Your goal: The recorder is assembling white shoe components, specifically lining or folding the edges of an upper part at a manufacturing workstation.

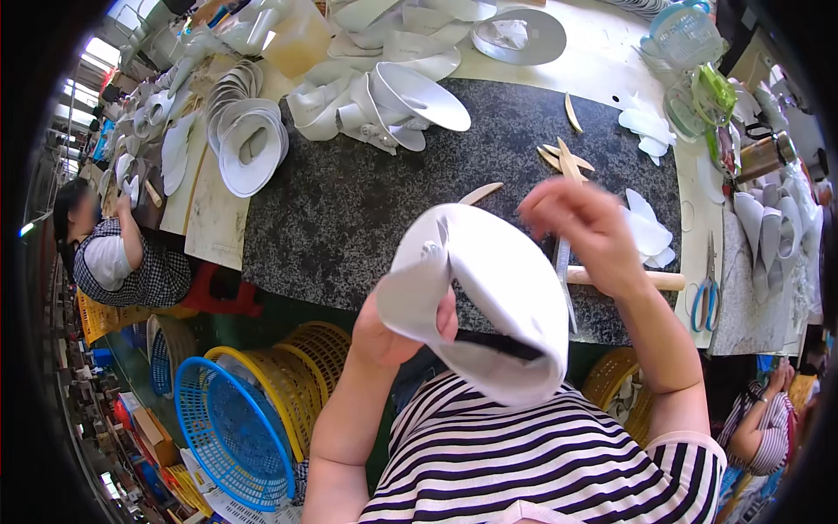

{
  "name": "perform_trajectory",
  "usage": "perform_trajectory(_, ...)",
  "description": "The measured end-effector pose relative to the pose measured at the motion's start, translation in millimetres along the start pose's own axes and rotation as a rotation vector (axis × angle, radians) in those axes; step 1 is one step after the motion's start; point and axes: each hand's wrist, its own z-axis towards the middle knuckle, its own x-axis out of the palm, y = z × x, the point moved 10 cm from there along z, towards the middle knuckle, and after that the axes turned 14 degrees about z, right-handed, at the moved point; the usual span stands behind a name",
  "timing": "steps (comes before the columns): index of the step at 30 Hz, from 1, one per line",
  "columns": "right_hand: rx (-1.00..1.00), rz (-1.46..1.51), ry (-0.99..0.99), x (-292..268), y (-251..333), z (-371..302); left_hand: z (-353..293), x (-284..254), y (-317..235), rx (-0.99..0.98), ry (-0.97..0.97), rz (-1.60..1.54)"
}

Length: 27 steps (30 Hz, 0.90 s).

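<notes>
A white shoe upper (511, 293), curved into a loop with a slit and a small shiny ornament, is held up in front of my striped shirt. My left hand (393, 327) grips its left side, with fingertips showing inside the fold. To the right of the upper, my right hand (587, 229) hovers over the dark mat, fingers loosely bent and slightly blurred, with nothing visible in them. Close by that hand are several tan curved strips (567, 160). Below it lie a narrow metal blade (563, 262) and a wooden rod (650, 279), partly hidden by my wrist.
The dark speckled mat (349, 236) covers the near bench. White uppers (397, 100) are heaped at its back, with a stacked bundle (253, 148) on the left. White cut pieces (648, 229) and blue-handled scissors (706, 297) lie right. Baskets (231, 428) stand below left. A co-worker (118, 253) sits left.
</notes>
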Motion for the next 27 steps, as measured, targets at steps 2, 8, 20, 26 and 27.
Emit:
perform_trajectory(2,0.39,0.246,0.178,20.4,-57.7,-15.8,9.3,8.1,6.7,-0.004,-0.054,0.012)
perform_trajectory(8,0.336,0.752,0.189,46.6,-86.8,-31.1,6.2,-1.2,14.2,-0.154,-0.148,-0.087)
perform_trajectory(20,0.348,0.542,0.306,47.3,-95.3,-39.7,14.3,5.9,-21.0,-0.076,-0.366,0.608)
perform_trajectory(26,0.312,0.216,0.332,52.3,-73.9,-28.0,16.5,-4.3,-12.6,-0.08,-0.392,0.624)
perform_trajectory(27,0.355,0.233,0.3,51.1,-73.0,-27.6,15.9,-3.2,-10.6,-0.099,-0.364,0.54)
